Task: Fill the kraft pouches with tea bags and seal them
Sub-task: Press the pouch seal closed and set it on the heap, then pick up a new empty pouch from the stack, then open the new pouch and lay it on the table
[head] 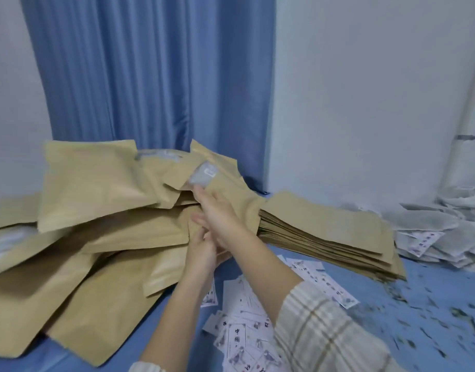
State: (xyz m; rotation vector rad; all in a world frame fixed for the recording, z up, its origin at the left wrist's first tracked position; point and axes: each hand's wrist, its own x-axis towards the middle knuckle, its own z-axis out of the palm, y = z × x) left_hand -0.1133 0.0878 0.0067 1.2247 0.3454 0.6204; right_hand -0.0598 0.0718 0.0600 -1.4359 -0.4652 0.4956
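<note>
Two hands reach out over a blue table [432, 285] in the head camera view. The right hand [220, 218] stretches forward from a checked sleeve [325, 326], and its fingers curl around the edge of a brown paper pouch [222, 181] that has a small clear window near the top. That pouch lies on top of a big messy heap of puffy brown pouches [96, 210] on the left side of the table. The left hand [201, 251] is just under the right wrist, close against the heap, with its fingers bent, but I cannot tell if it holds anything because the picture is blurry there. Just to the right of the hands sits a neat stack of flat pouches [325, 237], piled one on another. Past that stack, at the far right by the wall, is a pile of white tea bags [445, 224]. Little printed paper cards [247, 331] lie scattered on the table near the arms, and small dark crumbs [432, 318] are sprinkled over the right part of the table. Behind the heap hangs a blue curtain [150, 76], next to a white wall [365, 89].
</note>
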